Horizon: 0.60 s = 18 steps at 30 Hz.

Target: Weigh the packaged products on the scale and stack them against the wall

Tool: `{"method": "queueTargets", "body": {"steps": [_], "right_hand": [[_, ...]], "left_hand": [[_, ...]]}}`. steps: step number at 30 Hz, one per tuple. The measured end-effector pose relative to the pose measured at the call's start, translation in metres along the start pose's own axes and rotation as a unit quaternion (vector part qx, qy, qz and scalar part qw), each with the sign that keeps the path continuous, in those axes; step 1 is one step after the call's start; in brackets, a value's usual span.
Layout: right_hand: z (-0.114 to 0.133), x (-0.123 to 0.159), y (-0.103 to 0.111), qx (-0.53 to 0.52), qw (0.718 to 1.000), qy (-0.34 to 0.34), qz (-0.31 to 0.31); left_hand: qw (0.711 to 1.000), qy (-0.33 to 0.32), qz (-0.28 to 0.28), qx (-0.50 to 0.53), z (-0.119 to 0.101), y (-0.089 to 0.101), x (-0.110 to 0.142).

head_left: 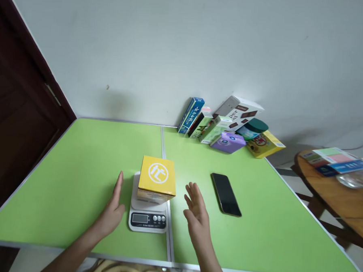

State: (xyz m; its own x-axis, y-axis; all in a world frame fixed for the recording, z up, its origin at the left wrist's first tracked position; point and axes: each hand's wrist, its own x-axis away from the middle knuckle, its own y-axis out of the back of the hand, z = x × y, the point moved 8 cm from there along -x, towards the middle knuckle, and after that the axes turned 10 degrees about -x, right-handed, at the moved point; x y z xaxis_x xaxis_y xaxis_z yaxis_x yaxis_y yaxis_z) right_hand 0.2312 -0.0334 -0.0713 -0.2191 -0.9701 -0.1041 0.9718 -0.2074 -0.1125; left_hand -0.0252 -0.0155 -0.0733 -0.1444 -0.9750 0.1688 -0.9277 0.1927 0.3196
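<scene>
A yellow box [157, 175] with a white round logo on top rests on a white digital kitchen scale [148, 221]. The scale's small display and buttons face me, and its display looks blank. To the left of the box, my left hand [112, 213] hovers with fingers stretched out, holding nothing. My right hand [198, 218] is to the right of the box, open with the palm turned inward. Neither hand touches the box or the scale. A black smartphone [226, 194] lies on the table just beyond my right hand.
Against the wall stand a blue box [191, 115], a white box with chocolate pictures [239, 112], a purple packet [228, 142], a green-lidded tub [252, 128] and a yellow packet [264, 144]. The green table [84, 179] has a centre seam. A wooden stool [343, 193] stands right.
</scene>
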Motion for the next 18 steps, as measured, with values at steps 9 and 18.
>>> {"method": "queueTargets", "body": {"steps": [9,18], "right_hand": [[-0.023,0.020,-0.048,-0.003,0.984,-0.136,0.112],[-0.021,-0.059,-0.145,0.008,0.969,-0.122,0.216]], "left_hand": [[0.997,-0.062,0.021,0.039,-0.031,-0.044,-0.005],[0.994,-0.084,-0.021,0.068,-0.036,0.059,-0.065]]}}
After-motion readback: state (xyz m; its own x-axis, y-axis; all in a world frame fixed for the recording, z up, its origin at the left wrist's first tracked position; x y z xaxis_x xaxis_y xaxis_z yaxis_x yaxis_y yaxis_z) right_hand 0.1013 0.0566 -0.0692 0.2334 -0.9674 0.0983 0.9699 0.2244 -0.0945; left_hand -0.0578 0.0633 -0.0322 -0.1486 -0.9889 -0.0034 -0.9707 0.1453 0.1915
